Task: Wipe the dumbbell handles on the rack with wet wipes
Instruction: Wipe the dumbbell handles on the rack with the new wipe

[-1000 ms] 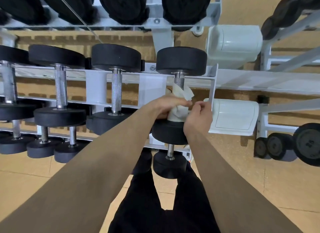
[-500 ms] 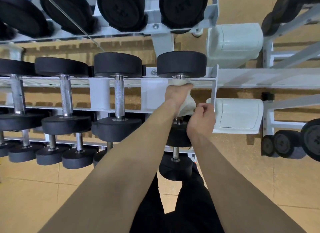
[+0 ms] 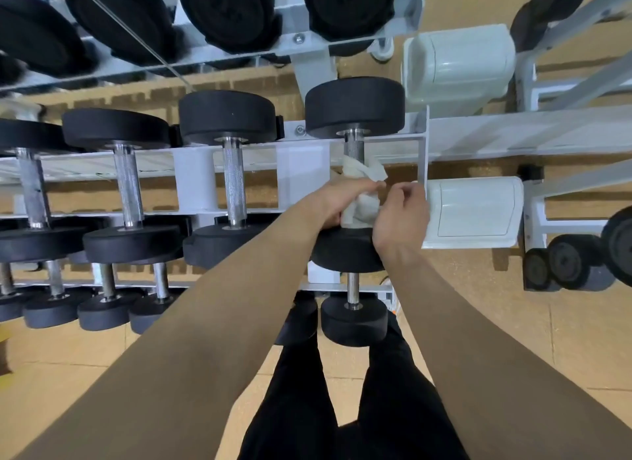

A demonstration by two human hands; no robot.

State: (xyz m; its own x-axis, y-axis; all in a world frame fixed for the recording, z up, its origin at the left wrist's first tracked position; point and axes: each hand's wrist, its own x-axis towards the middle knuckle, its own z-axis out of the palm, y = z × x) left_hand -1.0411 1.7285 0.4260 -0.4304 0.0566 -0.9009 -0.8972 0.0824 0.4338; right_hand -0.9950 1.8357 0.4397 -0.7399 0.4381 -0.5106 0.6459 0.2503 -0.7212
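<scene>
Wet wipe [image 3: 363,172] on the handle [image 3: 354,150] of the rightmost dumbbell [image 3: 354,107], middle tier of the rack [image 3: 301,172].
Your left grip [image 3: 337,203] is curled round the wet wipe low on the handle; your right grip [image 3: 400,216] pinches the wipe's edge just beside it. Bare steel shows above.

The left hand [image 3: 337,203] sits low on the dumbbell handle [image 3: 354,150], down from the far weight head it reached half a second ago; the wet wipe [image 3: 362,189] has slid down with it, baring knurled steel above, its corners now flaring loose; the right hand [image 3: 402,216] fingers now pinch the wipe's edge beside the left fingertips.
</scene>
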